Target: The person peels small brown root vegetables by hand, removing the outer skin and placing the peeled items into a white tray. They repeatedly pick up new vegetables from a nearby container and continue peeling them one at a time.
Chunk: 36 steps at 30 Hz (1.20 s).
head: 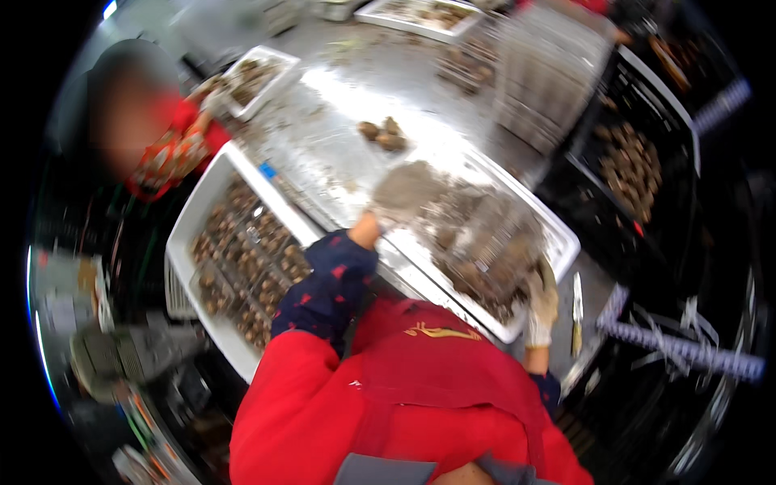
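Observation:
A white foam tray [567, 245] lies before me on the metal table, with dark crumbly debris and brown pieces in it. Over its right part is a clear plastic box [497, 236], blurred and bearing a label. My right hand [541, 303], in a pale soiled glove, grips the box's right end beside the tray rim; its thumb is hard to make out. My left hand [406, 191], in a dirt-covered glove, is over the tray's left end, and blur hides its fingers. Several brown rounded lumps [388, 136] sit on the table beyond the tray.
At left stands a deep white foam box [200, 167] of clear punnets filled with brown pieces. A knife [576, 315] lies right of my tray. Stacked clear containers [551, 79] and a black crate [691, 139] are at right. A co-worker's gloved hand [215, 100] touches another white tray [282, 63].

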{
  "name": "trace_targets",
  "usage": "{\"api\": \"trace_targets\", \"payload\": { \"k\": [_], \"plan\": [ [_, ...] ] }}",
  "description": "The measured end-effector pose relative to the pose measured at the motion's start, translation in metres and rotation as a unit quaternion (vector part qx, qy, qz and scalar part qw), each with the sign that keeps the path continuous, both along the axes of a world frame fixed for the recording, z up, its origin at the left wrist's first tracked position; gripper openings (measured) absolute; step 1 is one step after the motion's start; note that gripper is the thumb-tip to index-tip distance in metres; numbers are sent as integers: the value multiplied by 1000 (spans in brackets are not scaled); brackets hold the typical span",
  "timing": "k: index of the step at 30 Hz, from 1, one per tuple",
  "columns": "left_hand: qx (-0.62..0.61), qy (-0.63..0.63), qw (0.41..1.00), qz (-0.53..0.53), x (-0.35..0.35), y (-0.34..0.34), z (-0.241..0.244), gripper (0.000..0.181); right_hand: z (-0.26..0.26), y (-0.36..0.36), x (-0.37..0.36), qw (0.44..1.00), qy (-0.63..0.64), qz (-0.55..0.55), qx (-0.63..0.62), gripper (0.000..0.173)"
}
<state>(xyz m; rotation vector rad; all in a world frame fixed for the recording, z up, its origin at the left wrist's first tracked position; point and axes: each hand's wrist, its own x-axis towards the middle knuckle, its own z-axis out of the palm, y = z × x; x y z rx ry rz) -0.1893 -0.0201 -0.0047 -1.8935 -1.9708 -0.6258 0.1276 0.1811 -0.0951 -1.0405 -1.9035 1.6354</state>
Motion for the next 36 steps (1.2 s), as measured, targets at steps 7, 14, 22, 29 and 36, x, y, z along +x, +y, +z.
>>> {"api": "trace_targets", "payload": {
  "k": [7, 14, 22, 29, 36],
  "plan": [
    [-20, -645, 734, 212, -1, -17, -25, 17, 5, -14, -2, 991, 38, -31, -126, 49],
    [124, -781, 611, 35, -12, -30, -34, 13, 5, -21, -4, 988, 38, -13, -152, 47],
    [270, -464, 834, 126, -5, 14, 34, 12, 13, -26, -10, 987, 28, -4, -159, 45],
    [-26, -84, 992, 87, -27, 103, 31, 20, 16, -34, -11, 988, 42, -1, -150, 44],
    [-190, 99, 944, 252, -48, 135, -13, 45, 17, -39, 3, 982, 79, -31, -168, 44]
  ]
}}
